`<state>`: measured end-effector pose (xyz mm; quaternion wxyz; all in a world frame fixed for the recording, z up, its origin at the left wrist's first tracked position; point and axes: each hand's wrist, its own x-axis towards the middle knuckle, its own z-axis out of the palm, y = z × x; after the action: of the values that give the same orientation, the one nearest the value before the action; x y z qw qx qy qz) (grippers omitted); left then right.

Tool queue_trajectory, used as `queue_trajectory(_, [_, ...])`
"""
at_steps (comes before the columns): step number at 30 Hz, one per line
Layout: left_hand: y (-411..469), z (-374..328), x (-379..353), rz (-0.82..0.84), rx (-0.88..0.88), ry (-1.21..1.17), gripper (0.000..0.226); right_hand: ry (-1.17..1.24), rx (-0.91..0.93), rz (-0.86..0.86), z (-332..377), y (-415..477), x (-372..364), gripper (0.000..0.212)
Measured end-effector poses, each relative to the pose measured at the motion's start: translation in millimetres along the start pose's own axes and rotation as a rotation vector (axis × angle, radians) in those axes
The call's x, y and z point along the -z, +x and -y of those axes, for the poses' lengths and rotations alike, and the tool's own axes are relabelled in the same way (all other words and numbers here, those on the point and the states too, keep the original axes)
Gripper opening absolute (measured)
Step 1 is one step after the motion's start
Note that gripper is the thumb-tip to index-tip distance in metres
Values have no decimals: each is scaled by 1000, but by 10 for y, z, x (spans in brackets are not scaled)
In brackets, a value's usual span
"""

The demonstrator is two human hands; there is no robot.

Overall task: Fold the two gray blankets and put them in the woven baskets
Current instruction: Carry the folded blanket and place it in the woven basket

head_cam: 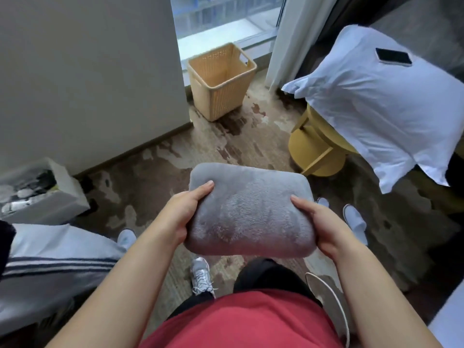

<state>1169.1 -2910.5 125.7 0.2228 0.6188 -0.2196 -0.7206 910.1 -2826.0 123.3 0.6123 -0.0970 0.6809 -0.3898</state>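
A gray plush blanket (251, 209), folded into a thick rectangular pad, is held level in front of my waist. My left hand (184, 212) grips its left edge, thumb on top and fingers underneath. My right hand (319, 222) grips the right edge the same way. A tan woven basket (221, 81) stands upright on the carpet ahead, by the window and the wall corner. Its inside looks bare. Only one basket and one blanket are in view.
A white pillow (381, 104) with a black phone (393, 56) on it lies over a yellow round side table (316, 151) at right. A white box (37, 189) sits at left, striped fabric (50, 262) below it. White slippers (354, 217) and a sneaker (200, 275) are on the patterned carpet.
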Motion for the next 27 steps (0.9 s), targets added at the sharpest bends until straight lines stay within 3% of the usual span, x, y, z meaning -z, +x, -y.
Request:
queue_trajectory(11, [1749,-1943,-567,23,46,103,38,74,-65,44,1713,1830,-359,53])
queue_trajectory(20, [2731,-3820,-984,-27,-13,42,41,-40,-25,127,3825,3228,-839,28])
queue_trajectory(27, [3956,-4913,-931,-67,66,49,45,-8,-96,120,4674,4372,-1419,32])
